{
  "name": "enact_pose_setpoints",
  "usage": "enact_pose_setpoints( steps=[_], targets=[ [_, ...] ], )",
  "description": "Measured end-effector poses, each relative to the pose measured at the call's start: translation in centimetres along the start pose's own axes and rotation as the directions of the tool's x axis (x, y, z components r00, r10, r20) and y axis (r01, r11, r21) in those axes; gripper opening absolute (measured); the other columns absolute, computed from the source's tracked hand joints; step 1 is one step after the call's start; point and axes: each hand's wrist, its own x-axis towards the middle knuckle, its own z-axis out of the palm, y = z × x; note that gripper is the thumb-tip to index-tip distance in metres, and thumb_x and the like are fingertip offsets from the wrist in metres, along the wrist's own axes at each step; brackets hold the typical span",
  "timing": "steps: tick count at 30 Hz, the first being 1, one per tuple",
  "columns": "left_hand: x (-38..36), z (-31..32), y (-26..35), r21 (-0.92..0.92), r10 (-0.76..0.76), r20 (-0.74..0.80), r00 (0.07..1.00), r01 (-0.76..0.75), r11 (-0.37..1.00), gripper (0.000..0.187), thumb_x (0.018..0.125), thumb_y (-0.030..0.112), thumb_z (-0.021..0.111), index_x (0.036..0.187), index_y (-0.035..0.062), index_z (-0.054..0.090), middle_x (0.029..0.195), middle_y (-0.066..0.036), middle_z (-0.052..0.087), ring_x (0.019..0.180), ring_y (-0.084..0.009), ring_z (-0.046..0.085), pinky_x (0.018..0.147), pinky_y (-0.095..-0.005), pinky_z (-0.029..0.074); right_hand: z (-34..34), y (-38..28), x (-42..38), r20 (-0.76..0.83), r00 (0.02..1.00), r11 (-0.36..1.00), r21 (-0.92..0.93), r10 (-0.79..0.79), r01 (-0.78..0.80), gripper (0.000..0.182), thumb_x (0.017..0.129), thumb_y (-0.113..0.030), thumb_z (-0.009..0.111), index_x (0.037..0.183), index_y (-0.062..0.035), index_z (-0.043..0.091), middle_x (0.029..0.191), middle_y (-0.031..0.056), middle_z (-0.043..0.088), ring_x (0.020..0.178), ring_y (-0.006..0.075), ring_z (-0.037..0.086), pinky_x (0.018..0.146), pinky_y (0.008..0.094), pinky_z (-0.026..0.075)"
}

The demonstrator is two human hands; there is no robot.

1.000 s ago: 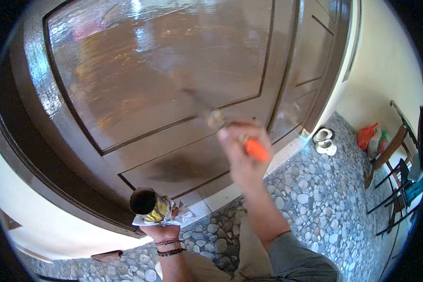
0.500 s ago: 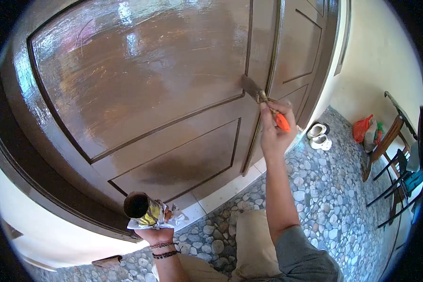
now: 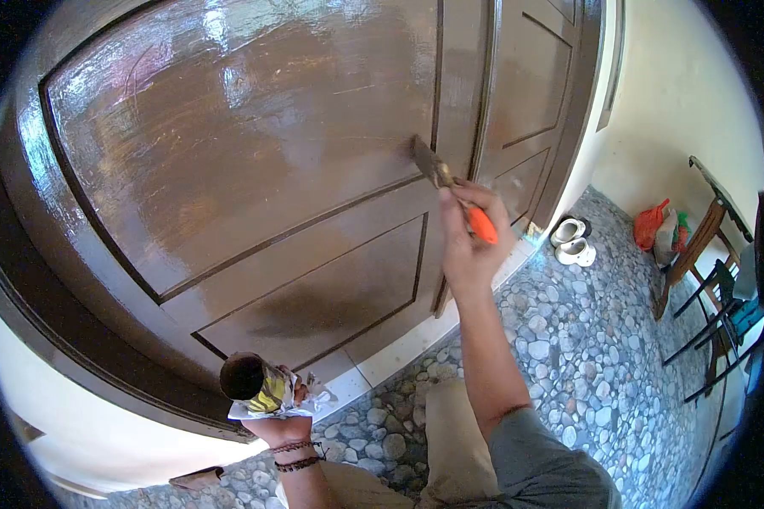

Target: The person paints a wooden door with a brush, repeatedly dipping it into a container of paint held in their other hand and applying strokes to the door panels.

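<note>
Brush stroke on the door panel's right edge.
Your right hand [image 3: 467, 242] grips the brush [image 3: 450, 188], now shifted leftward; your left hand [image 3: 282, 424] clasps the can [image 3: 255, 383].

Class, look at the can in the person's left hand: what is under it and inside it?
Under the can lies crumpled paper, cupped by the left hand. Inside, only a dark opening shows; its contents and depth cannot be made out.

The top of the door [image 3: 255, 136] is cut off by the edge, and the can [image 3: 253, 383] looks too dark inside to tell what it holds.
</note>
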Motion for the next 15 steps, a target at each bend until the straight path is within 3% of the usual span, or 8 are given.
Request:
enact_pose_setpoints(
  steps=[3,6,8,11,13,15],
  targets=[
    [0.1,-0.1,0.1,-0.022,-0.026,0.053,0.998,0.027,0.999,0.052,0.084,0.053,0.038,0.097,0.0074,0.059,0.081,-0.017,0.059,0.059,-0.0274,0.049,0.045,-0.03,0.036,-0.7,0.6,0.3,-0.09,0.996,0.997,0.067,-0.028,0.034,0.012,0.074,0.001,0.066,0.084,-0.0026,0.06,0.087,0.0145,0.061,0.079,0.0255,0.062,0.071,0.0322,0.048],
    [0.6,-1.0,0.2,0.006,-0.032,0.116,0.993,0.032,0.999,0.052,0.082,0.054,0.04,0.098,0.0096,0.059,0.083,-0.015,0.061,0.061,-0.0266,0.051,0.046,-0.0312,0.036,-0.4,0.3,0.6,-0.083,0.995,0.996,-0.079,-0.048,0.042,0.013,0.073,0.001,0.066,0.083,-0.0042,0.061,0.088,0.0141,0.061,0.078,0.0262,0.062,0.072,0.0328,0.049],
    [0.9,-1.3,0.2,0.027,-0.039,0.159,0.987,0.035,0.999,0.051,0.08,0.055,0.042,0.1,0.0119,0.059,0.086,-0.014,0.062,0.063,-0.0258,0.053,0.047,-0.0319,0.037,0.6,-0.6,-0.2,0.045,0.989,0.986,-0.073,-0.144,0.147,0.014,0.072,0.001,0.066,0.084,-0.0061,0.061,0.09,0.0138,0.062,0.08,0.027,0.062,0.072,0.0334,0.049],
    [0.4,-0.1,-0.1,-0.013,-0.003,0.077,0.997,0.004,1.0,0.052,0.084,0.053,0.038,0.094,0.007,0.058,0.079,-0.018,0.06,0.059,-0.0274,0.049,0.042,-0.0312,0.034,0.8,-2.6,-1.1,0.08,0.993,0.996,0.036,-0.087,0.085,0.016,0.072,0.001,0.065,0.085,-0.0076,0.061,0.09,0.0134,0.061,0.083,0.0269,0.062,0.072,0.0333,0.049],
    [0.2,0.5,-0.1,-0.016,0.042,-0.052,0.998,-0.042,0.999,0.05,0.084,0.052,0.038,0.094,0.007,0.058,0.079,-0.017,0.059,0.059,-0.027,0.048,0.043,-0.0307,0.034,0.0,-1.9,-0.7,0.041,0.991,0.992,-0.01,-0.128,0.129,0.015,0.073,0.001,0.065,0.085,-0.0068,0.061,0.09,0.0138,0.061,0.083,0.0257,0.062,0.07,0.0322,0.049],
    [0.0,0.7,-0.1,-0.007,0.04,-0.061,0.997,-0.041,0.999,0.051,0.084,0.052,0.038,0.093,0.007,0.058,0.078,-0.016,0.059,0.059,-0.0268,0.048,0.044,-0.0304,0.034,-0.1,-0.6,-0.1,-0.102,0.989,0.992,-0.077,-0.107,0.099,0.015,0.072,0.0,0.066,0.084,-0.0061,0.06,0.09,0.0142,0.061,0.082,0.026,0.062,0.07,0.032,0.049]
  ],
)
